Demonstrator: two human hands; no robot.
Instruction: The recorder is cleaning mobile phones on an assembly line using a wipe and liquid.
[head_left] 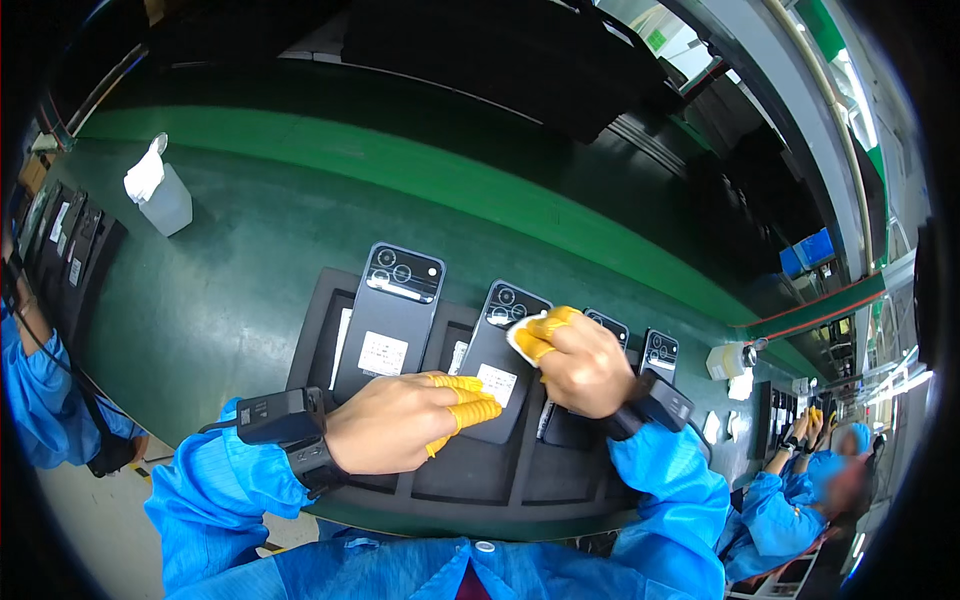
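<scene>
My left hand, with yellow finger cots on its fingers, lies with the fingers stretched flat across the lower part of a dark grey smartphone. Its fingertips touch the phone beside a white label. Yellow cots also cover fingers of my right hand. That hand is closed on a white wiping cloth, which is against the phone's back near the camera block. The phone lies back up and slightly tilted on a black foam tray. Another phone lies to its left, back up.
Two more phones, one partly behind my right hand and one farther right, lie along the tray. A translucent container with white wipes stands at the far left; a white bottle stands right. Co-workers sit at both sides, including a blue sleeve at right.
</scene>
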